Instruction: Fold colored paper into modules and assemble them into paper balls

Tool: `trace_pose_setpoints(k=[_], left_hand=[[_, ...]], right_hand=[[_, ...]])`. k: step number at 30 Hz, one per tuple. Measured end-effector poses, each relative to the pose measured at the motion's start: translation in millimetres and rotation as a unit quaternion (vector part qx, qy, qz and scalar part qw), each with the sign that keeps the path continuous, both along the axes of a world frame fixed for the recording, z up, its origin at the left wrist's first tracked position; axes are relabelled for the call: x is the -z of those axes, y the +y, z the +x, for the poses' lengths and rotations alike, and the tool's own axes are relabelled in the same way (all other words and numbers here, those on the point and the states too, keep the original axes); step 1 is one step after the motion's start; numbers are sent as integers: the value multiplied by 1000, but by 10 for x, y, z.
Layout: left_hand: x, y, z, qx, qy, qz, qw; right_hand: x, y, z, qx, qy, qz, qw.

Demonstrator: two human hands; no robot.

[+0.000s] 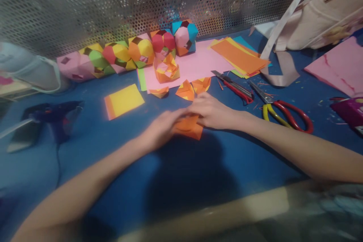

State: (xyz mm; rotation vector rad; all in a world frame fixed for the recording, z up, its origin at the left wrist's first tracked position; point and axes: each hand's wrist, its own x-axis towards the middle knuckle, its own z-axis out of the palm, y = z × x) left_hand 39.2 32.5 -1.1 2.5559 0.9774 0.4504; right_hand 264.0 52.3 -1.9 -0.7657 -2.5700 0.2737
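Observation:
An orange sheet of paper [189,128] lies on the blue table under both hands, partly covered by them. My left hand [163,126] presses on its left side, the fingers reaching over toward the top edge. My right hand [212,111] bends its fingers onto the paper's upper right part; the fingertips meet near the middle and are partly hidden. Just beyond them sit folded orange-yellow paper pieces [185,90], and a smaller folded piece [159,92] is to their left. Behind stands a partly assembled orange and pink paper ball [166,69].
Several colourful paper balls [116,55] line the perforated metal panel [93,7]. A stack of yellow squares [124,100] and a glue gun [58,117] are left. Rightward lie a utility knife [234,87], scissors [280,109], orange paper strips [239,56] and a pale bag [323,19].

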Motion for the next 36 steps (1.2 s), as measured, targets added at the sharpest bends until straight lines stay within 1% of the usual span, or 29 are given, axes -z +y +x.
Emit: trace_pose_setpoints(k=[2,4,6,9,12,15,18,21,25,30,33,36], left_hand=[[20,2,-41,28,34,52,998],[16,-7,-69,51,68,100,991],[-3,-18,-84,67,93,128,985],[-26,-29,-87,70,108,137,982],[-35,-46,-66,62,116,137,982],[-45,-82,-19,51,128,128,982],[-48,-113,36,48,122,100,986],[-39,-130,77,51,126,93,986],[-36,-148,90,45,130,94,986],[-2,-142,39,48,127,122,983],[38,-129,7,15,108,107,988],[34,-132,9,-49,60,29,997]], right_hand=[[-29,11,33,-17,-37,50,998],[-71,22,79,-22,-66,79,994],[-113,32,133,-12,-85,89,992],[-150,36,202,9,-101,81,991],[-140,11,223,18,-86,60,994],[-85,-42,180,24,-33,38,998],[-1,-98,90,32,21,49,998],[77,-144,4,17,59,56,997],[120,-162,-32,0,58,72,996],[93,-105,44,-5,35,83,996],[93,-61,115,22,38,68,997],[100,-64,124,77,57,29,995]])
